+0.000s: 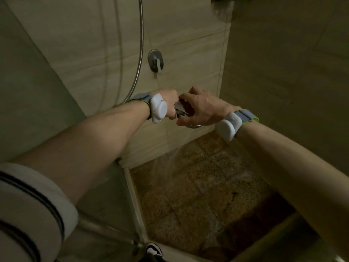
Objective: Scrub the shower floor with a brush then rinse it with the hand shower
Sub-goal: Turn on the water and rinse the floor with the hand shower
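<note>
Rinse step: both hands, left [170,103] and right [198,108], grip the shower head [182,111], spraying water onto the floor [207,186]. No brush visible. Next: sweep spray across remaining floor.

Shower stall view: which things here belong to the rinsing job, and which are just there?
Job:
hand shower, held by left hand and right hand
metal hose
mixer tap
water spray
shower floor

Just there:
wrist bands
shoe
wall tiles
</note>
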